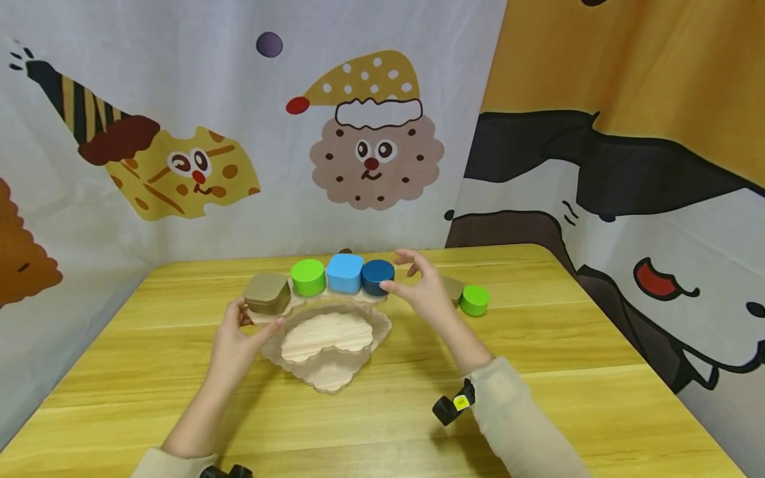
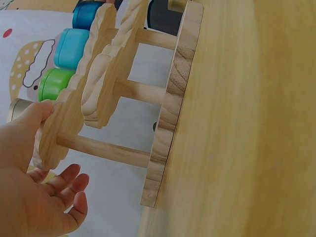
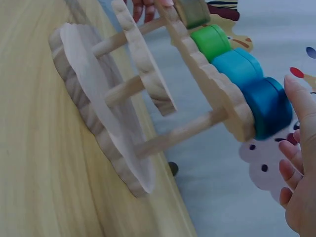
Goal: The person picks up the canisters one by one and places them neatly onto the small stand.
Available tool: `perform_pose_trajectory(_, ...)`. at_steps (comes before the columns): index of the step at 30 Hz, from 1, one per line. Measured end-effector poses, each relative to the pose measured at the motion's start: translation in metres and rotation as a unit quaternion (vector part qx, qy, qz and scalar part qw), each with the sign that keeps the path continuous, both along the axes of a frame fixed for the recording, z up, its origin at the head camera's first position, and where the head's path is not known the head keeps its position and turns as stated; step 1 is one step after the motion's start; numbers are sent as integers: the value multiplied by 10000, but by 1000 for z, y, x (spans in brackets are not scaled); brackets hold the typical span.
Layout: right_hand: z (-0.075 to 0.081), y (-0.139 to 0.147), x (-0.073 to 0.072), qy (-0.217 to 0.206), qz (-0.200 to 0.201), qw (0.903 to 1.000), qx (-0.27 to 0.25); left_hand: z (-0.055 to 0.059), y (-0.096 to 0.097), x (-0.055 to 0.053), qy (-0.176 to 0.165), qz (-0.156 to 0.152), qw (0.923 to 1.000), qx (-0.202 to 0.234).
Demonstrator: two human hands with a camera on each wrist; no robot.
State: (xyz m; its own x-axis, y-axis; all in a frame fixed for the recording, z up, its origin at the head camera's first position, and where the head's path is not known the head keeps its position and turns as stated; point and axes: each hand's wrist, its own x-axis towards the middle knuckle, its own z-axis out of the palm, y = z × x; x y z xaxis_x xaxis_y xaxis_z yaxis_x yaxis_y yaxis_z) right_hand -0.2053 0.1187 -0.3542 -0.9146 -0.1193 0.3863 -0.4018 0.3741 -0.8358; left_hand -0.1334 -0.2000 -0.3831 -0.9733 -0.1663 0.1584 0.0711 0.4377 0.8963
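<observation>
A tiered wooden stand [image 2: 165,98] with scalloped edges and round posts stands on the table. On its upper shelf [image 2: 74,111] sit a brownish-gold block [image 1: 267,293], a green round block [image 1: 308,277], a light blue block [image 1: 345,273] and a dark blue round block [image 1: 378,277], left to right. My left hand [image 1: 236,345] grips the shelf's left end, thumb on top and index finger below. My right hand [image 1: 425,292] is at the right end, its thumb at the dark blue block and its other fingers loosely spread. Whether that thumb touches the block is unclear.
Right of the stand, another green block [image 1: 475,301] lies on the wooden table [image 1: 538,411] beside a brownish block [image 1: 453,289], partly hidden by my right hand. A cartoon-printed curtain [image 1: 239,86] hangs behind the table's back edge.
</observation>
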Motion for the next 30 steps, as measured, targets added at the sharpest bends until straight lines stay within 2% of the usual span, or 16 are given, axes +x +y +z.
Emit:
perform_pose_trajectory(4,2,14,2,81,-154,9998,-8,0,0,0,-26,-20,10000,22)
perform_pose_trajectory(14,-7,48,7,340,-409,9986,-48,-1,0,0,6,-29,10000,8)
perform_pose_trajectory(17,-1,55,16,308,-440,9986,5,-1,0,0,18,-25,10000,-8)
perform_pose_trajectory(22,-9,73,19,209,-592,9979,163,-1,0,0,7,-28,10000,-19)
perform_pose_trajectory(25,-21,87,13,128,-734,9970,202,0,0,0,-15,-39,10000,-1)
perform_pose_trajectory(30,-30,104,11,239,-833,9961,179,0,-1,0,-59,-5,10000,35)
